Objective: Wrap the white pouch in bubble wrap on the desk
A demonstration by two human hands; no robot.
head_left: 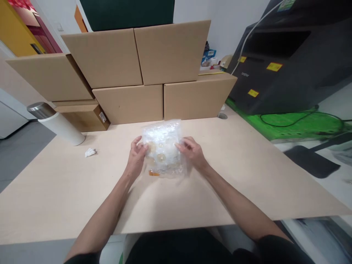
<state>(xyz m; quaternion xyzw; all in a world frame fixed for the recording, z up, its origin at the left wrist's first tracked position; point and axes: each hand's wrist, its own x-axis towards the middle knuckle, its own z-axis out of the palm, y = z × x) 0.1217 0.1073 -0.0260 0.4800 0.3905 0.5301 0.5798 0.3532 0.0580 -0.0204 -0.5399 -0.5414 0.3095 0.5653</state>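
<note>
A clear plastic bag (pixel 162 145) with several pale round pieces inside is held just above the light wooden table (pixel 247 176), near its middle. My left hand (pixel 136 157) grips the bag's left edge with thumb and fingers closed on it. My right hand (pixel 191 152) pinches the bag's right edge. A small orange bit (pixel 154 173) shows at the bag's lower left corner, close to my left wrist.
Several cardboard boxes (pixel 143 73) are stacked along the table's far edge. A white flask with a steel cap (pixel 56 123) lies at the far left, a crumpled white scrap (pixel 90 152) beside it. A black printer (pixel 291 55) stands on a green surface at right.
</note>
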